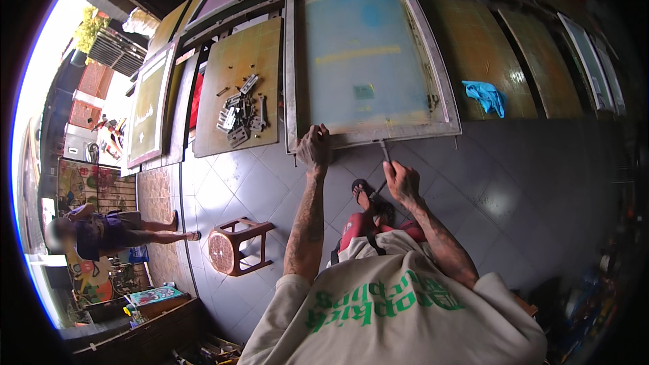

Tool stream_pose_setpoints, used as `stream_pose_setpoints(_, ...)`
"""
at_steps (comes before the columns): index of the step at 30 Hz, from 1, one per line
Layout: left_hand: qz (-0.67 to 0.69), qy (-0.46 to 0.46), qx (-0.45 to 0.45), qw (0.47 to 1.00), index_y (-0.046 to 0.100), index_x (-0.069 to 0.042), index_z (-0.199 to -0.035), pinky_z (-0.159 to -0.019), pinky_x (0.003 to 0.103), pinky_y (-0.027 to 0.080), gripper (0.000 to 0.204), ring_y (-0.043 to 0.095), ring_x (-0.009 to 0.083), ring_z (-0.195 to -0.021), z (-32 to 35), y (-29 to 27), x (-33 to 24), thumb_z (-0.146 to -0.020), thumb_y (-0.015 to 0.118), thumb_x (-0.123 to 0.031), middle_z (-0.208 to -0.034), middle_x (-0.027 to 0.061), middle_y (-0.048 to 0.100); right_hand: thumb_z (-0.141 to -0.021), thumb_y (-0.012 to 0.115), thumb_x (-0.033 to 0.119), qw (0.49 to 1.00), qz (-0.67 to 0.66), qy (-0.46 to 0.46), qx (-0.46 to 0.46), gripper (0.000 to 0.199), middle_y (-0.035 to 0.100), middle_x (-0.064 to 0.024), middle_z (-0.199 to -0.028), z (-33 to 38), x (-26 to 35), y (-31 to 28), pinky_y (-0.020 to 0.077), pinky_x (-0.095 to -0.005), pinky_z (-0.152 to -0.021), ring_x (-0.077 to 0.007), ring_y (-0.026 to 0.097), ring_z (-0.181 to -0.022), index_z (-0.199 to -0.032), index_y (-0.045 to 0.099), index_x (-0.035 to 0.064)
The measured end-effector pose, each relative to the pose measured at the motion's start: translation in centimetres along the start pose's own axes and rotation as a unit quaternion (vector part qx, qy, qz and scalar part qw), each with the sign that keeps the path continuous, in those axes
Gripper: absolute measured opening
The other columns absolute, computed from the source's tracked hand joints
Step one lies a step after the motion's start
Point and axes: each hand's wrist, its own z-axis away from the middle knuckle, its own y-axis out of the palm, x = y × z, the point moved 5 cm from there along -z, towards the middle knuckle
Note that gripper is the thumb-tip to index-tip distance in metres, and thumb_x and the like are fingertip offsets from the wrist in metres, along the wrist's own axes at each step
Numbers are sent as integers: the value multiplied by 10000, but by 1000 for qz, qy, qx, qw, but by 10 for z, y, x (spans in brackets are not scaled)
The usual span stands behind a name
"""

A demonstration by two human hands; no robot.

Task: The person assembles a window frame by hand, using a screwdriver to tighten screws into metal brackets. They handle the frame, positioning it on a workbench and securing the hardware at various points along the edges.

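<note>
A silk-screen frame (292, 67) with a pale blue mesh lies in front of me, its metal border smudged with ink. My left hand (314, 149) is closed over its near edge, close to the left corner. In my right hand (403, 181) is a slim grey wrench (386, 153), gripped around the middle. The wrench's far end meets the near edge of the frame, right of its centre; its exact contact there is too small to make out.
Left of the frame, a wooden board (213, 122) carries a heap of metal clamps and bolts (233, 116) and another wrench (263, 113). A blue cloth (485, 96) lies on the board at right. A brown plastic stool (225, 250) and another person (111, 233) are at left.
</note>
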Motion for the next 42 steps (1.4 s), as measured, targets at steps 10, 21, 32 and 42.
stream_pose_setpoints(10, 1, 5, -13, 1000, 587, -125, -744, -685, 402, 413, 290, 637, 265, -639, 0, -2, -4, -977, 563, -296, -612, 49, 616, -1017, 526, 365, 988, -66, 126, -64, 428, 540, -188, -591, -6, -3, 2, 408, -448, -530, -409, 595, -594, -737, 576, 45)
stream_pose_setpoints(21, 18, -10, -8, 1000, 571, -134, -728, -678, 404, 403, 283, 633, 263, -619, 1, 1, -2, -963, 583, -290, -584, 42, 603, -992, 547, 348, 989, -85, 15, 121, 380, 566, -162, -587, 7, 47, 21, 453, -467, -554, -408, 604, -603, -755, 572, 52)
stream_pose_setpoints(32, 5, 14, -37, 999, 570, -129, -726, -681, 408, 408, 281, 635, 264, -626, 1, 3, -2, -958, 591, -287, -575, 57, 586, -983, 571, 345, 996, -40, -29, 77, 410, 513, -163, -518, -2, 36, 11, 418, -464, -493, -407, 568, -526, -683, 522, 70)
stream_pose_setpoints(42, 15, 16, -51, 998, 583, -131, -722, -681, 407, 406, 287, 624, 262, -616, 1, 2, -2, -963, 585, -286, -582, 47, 591, -897, 660, 196, 993, 2, 38, -112, 139, 603, -47, -588, -35, 3, 4, 491, -386, -532, -264, 632, -534, -993, 626, 102)
